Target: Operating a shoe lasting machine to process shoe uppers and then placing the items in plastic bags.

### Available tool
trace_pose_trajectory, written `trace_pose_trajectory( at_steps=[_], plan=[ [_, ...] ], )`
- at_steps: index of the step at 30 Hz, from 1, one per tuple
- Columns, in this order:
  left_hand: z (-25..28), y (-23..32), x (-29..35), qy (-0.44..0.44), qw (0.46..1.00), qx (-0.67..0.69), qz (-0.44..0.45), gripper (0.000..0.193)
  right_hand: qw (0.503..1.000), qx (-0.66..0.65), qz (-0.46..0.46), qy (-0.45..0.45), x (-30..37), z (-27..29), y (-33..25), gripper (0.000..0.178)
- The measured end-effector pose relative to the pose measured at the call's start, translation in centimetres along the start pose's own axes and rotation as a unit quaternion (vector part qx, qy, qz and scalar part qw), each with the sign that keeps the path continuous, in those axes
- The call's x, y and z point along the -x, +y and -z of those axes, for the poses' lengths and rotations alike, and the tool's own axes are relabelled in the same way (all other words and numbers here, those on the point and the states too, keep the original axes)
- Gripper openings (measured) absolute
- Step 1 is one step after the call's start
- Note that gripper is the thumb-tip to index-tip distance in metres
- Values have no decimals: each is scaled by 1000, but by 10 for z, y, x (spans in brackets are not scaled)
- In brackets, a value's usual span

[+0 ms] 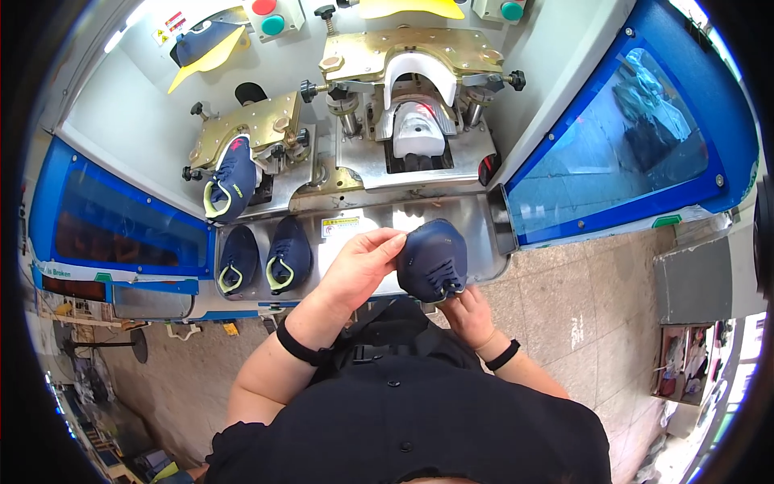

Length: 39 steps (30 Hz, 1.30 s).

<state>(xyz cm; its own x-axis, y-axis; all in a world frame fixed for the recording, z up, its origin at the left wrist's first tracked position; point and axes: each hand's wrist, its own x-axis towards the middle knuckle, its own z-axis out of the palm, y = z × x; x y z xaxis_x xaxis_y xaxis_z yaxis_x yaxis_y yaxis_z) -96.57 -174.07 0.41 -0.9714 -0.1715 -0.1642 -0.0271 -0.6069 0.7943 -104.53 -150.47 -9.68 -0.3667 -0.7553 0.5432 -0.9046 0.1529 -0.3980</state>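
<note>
A navy shoe upper (432, 255) with dark laces is held up in front of my body, its rounded toe pointing away from me. My left hand (364, 266) pinches its left edge near the toe, thumb on top and the other fingers partly hidden. At the heel end my right hand (470, 318) grips it from below, its fingertips partly covered by the upper. Two similar navy uppers with lime-green lining, a left one (239, 260) and a right one (289, 253), lie side by side on the metal tray (363, 239) to the left.
Beyond the tray stands a machine with a brass-coloured clamp plate (411, 50) over a white toe form (418, 131). Another navy upper (231, 179) sits on the left station (256, 121). Blue-framed windowed panels, left (133, 214) and right (621, 145), flank it. Green buttons (272, 25) are above.
</note>
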Motion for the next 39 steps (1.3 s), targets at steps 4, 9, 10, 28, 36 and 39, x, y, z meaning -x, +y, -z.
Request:
trace_pose_trajectory(
  at_steps=[4,9,10,28,36,39],
  plan=[
    [9,1,2,155,968,-197,-12,33,999,1,-31,-29,25,4,3,23],
    [40,10,20,187,970,-153,34,34,990,13,-138,-12,37,6,16,23],
    [45,11,23,186,972,-141,35,31,987,21,-160,-28,33,5,18,23],
    [87,67,83,55,992,-117,6,20,949,151,44,274,-423,95,30,21],
    [109,70,101,52,995,-74,49,19,975,66,-191,89,-475,86,53,48],
    [110,64,92,28,994,-69,86,20,975,14,-172,143,-442,84,32,43]
  ],
)
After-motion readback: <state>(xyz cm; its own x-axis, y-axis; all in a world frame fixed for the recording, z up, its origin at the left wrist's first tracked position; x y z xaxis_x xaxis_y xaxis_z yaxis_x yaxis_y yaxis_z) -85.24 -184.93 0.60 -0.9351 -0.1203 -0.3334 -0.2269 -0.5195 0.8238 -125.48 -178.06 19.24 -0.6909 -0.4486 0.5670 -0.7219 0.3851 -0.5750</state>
